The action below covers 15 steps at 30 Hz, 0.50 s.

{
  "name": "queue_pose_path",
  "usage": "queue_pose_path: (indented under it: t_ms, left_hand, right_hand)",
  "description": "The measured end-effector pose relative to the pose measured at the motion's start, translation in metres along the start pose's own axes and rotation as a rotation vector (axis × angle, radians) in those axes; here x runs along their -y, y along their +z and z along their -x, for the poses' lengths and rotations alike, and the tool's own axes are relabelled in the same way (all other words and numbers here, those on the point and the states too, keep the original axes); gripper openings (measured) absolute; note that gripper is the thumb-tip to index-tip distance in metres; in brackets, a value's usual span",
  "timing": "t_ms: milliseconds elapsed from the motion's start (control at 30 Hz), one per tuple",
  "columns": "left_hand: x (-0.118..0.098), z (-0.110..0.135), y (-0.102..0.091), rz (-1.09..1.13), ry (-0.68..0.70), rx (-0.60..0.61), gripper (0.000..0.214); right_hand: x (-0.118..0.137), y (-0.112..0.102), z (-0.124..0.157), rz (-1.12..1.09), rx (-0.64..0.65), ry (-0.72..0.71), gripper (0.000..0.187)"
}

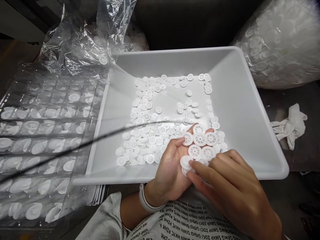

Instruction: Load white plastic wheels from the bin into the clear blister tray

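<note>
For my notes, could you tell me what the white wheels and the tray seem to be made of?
The wheels look like matte moulded plastic, judging by their crisp spokes. The tray looks like smooth plastic, with rounded moulded corners. The exact polymers cannot be told.

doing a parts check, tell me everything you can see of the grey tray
The tray is a large, pale grey plastic bin, matte-looking, with rounded corners, sloping walls and a rolled rim. It sits on a dark surface, with clear plastic sheeting overlapping its left side. Loose white plastic wheels lie across its floor in a rough rectangle. The left hand and right hand are over its near part, holding more wheels; whether they touch it cannot be seen.
</note>
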<state>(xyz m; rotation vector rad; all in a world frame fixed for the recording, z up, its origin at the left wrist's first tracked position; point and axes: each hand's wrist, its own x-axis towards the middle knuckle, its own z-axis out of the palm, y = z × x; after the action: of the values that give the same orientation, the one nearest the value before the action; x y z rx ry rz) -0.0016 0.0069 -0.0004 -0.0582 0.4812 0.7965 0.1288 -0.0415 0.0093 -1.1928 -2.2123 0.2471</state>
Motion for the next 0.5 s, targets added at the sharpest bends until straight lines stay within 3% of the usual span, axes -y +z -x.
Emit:
queue_pose_path:
  t_ms: [200, 500]
  left_hand:
    - [0.001, 0.002, -0.003, 0.009, 0.011, 0.007, 0.048]
    - [-0.001, 0.003, -0.006, 0.005, -0.025, -0.002, 0.047]
  right_hand:
    - [0.0, -0.001, -0.016, 0.091, 0.042, 0.017, 0.009]
    - [0.003, 0.01, -0.026, 0.08, 0.0, 0.172, 0.013]
